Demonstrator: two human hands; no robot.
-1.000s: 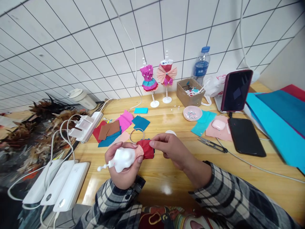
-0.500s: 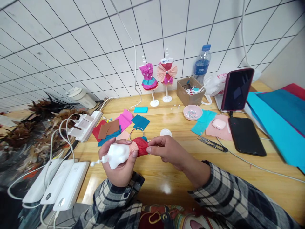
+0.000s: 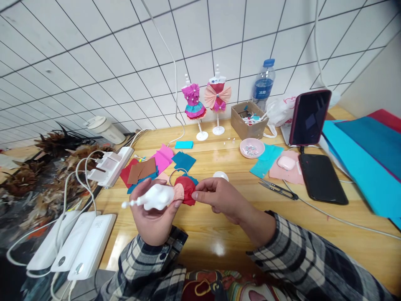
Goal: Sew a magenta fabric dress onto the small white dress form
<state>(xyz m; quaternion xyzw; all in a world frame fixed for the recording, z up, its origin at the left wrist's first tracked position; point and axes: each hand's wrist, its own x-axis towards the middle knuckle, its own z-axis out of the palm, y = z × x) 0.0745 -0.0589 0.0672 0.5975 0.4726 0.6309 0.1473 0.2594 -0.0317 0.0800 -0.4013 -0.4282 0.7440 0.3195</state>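
In my left hand (image 3: 156, 225) lies a small white dress form (image 3: 158, 196), tilted on its side with its beaded neck to the left. Peach crepe paper (image 3: 178, 192) circles its waist, and a puffed red paper skirt (image 3: 187, 186) covers the lower end. My right hand (image 3: 216, 195) pinches the skirt's right edge between thumb and forefinger. Just beyond the form are a metal ring (image 3: 179, 169) and a round white base (image 3: 220, 175). Two dressed forms, one in magenta (image 3: 193, 97) and one with a peach bow (image 3: 218, 96), stand upright near the wall.
Coloured paper pieces (image 3: 142, 170) lie left of centre. Thread snips (image 3: 278, 189), a phone (image 3: 323, 179), a pink dish (image 3: 252, 148) of beads and a cardboard box (image 3: 249, 121) are to the right. A power strip (image 3: 111, 167), cables and white power banks (image 3: 90, 246) occupy the left.
The dress form has rolled a little in my left hand, turning its torso and skirt. My right fingers stay at the skirt's edge. The whole view has shifted slightly.
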